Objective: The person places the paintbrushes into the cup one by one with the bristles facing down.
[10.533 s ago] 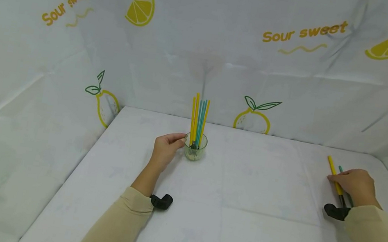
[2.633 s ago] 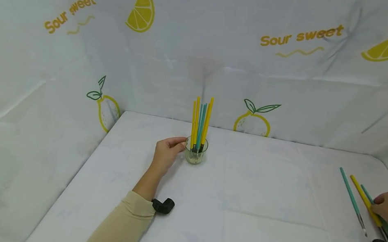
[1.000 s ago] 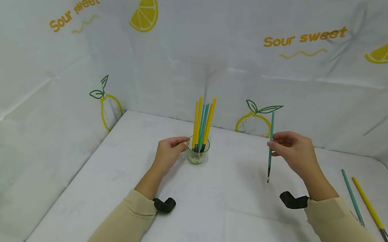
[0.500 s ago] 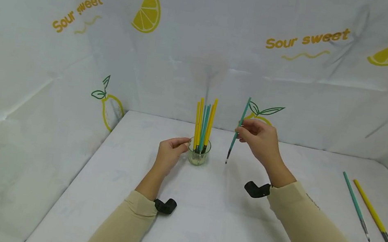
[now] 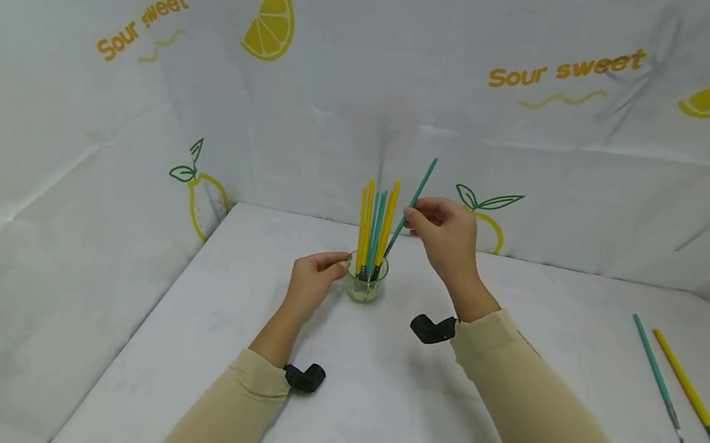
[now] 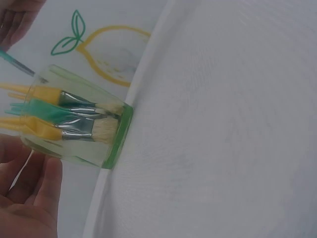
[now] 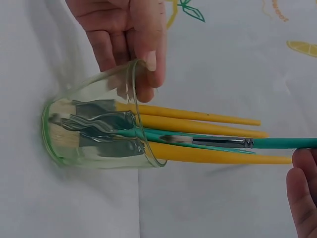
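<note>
A clear greenish glass cup (image 5: 364, 292) stands on the white table, with several yellow and teal paintbrushes (image 7: 198, 156) upright in it, bristles down. My left hand (image 5: 309, 282) holds the cup's rim from the left between thumb and fingers. On the other side, my right hand (image 5: 448, 236) pinches a teal paintbrush (image 5: 424, 180) by its handle, tilted with bristles down. Its bristle tip (image 7: 177, 139) is at the cup's mouth; whether it is inside the rim I cannot tell. Part of the right hand (image 6: 20, 22) shows in the left wrist view's upper corner.
Another teal paintbrush (image 5: 657, 374) and a yellow paintbrush (image 5: 689, 386) lie side by side on the right of the table (image 5: 368, 420). A white cloth (image 5: 352, 47) with printed lemons hangs behind the table's back edge.
My right hand has picked up the teal paintbrush from the right and moved it left to the cup. A thick yellow paintbrush was added to the cup earlier. The left hand stays at the rim.
</note>
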Motion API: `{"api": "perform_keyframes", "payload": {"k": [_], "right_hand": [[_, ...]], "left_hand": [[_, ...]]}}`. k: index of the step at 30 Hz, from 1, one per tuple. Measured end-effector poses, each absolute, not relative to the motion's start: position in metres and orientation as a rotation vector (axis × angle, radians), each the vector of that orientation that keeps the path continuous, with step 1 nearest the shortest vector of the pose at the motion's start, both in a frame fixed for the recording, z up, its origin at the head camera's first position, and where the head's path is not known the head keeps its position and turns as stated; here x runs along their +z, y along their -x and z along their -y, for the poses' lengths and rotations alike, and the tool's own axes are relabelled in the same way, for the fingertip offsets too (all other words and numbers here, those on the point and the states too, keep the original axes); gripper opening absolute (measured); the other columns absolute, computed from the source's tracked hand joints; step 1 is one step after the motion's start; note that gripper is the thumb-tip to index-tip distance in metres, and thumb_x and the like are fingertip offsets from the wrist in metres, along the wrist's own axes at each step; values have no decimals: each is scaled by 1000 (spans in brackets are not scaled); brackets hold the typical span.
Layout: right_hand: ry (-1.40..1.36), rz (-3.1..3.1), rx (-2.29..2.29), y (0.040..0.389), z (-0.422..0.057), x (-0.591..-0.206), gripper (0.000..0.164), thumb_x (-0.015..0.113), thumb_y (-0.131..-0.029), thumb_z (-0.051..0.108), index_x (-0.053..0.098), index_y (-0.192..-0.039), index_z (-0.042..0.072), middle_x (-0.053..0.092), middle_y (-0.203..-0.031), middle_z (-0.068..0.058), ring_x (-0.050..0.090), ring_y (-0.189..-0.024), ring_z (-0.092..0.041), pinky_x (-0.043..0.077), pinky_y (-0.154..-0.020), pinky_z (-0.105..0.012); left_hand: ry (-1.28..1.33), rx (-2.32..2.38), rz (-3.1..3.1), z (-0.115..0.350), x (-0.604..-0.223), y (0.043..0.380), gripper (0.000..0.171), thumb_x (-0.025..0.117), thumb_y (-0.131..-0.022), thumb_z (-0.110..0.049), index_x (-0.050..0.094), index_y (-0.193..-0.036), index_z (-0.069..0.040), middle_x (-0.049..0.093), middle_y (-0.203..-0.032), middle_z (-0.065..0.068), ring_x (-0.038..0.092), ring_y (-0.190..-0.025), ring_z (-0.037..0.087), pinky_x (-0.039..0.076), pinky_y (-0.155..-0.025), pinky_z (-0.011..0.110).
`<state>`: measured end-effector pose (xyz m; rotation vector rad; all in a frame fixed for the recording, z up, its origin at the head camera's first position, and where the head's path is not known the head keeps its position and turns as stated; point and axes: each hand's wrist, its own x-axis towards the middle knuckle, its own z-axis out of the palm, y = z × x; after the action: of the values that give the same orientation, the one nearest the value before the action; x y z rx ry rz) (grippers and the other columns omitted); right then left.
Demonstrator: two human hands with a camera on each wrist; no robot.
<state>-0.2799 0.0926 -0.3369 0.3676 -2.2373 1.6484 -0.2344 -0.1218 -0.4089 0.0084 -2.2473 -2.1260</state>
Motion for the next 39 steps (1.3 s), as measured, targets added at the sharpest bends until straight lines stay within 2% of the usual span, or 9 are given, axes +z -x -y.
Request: {"api": "perform_keyframes", "payload": {"k": [4, 12, 17, 21, 26, 39], "right_hand": [[-326, 2305, 1624, 280, -87, -342, 25, 71, -91, 25, 71, -102, 3, 73, -94, -12, 70, -77, -15, 59, -71, -26], [-233, 2461, 1561, 285, -83, -364, 23, 70, -91, 26, 72, -100, 6, 74, -90, -10, 71, -78, -23, 59, -71, -31], [-202, 2503, 1598, 286, -80, -376, 22, 70, -91, 25, 72, -100, 5, 74, -91, -11, 71, -82, -31, 60, -74, -38], [-184, 2523, 1644, 284, -78, -380, 22, 69, -91, 23, 72, -103, 5, 74, -94, -12, 70, -86, -37, 60, -77, -43], [-173, 2539, 1659, 285, -78, -385, 22, 69, -91, 24, 72, -104, 6, 74, -95, -11, 70, -83, -31, 60, -77, -42], [-221, 2649, 1539, 284, -85, -386, 31, 70, -90, 32, 71, -110, 8, 74, -99, -9, 71, -88, -31, 58, -71, -32]], "left_hand": [[3, -2132, 2244, 120, -406, 232, 28, 60, -94, -7, 68, -117, 6, 68, -120, 20, 66, -90, 9, 55, -86, 23], [9, -2108, 2254, 119, -408, 232, 27, 61, -94, -7, 68, -117, 5, 68, -119, 19, 66, -90, 9, 54, -85, 22], [4, -2121, 2250, 119, -407, 232, 27, 61, -94, -7, 69, -116, 4, 69, -118, 18, 66, -90, 10, 54, -84, 21], [-8, -2121, 2229, 120, -426, 243, 27, 62, -93, -10, 70, -116, 1, 69, -118, 16, 67, -89, 9, 54, -84, 22], [-11, -2104, 2199, 119, -440, 251, 24, 64, -92, -12, 73, -113, -3, 71, -115, 13, 67, -89, 11, 55, -83, 22], [-17, -2084, 2193, 121, -439, 252, 23, 64, -91, -11, 74, -110, -3, 72, -112, 11, 68, -90, 13, 55, -80, 21]]}}
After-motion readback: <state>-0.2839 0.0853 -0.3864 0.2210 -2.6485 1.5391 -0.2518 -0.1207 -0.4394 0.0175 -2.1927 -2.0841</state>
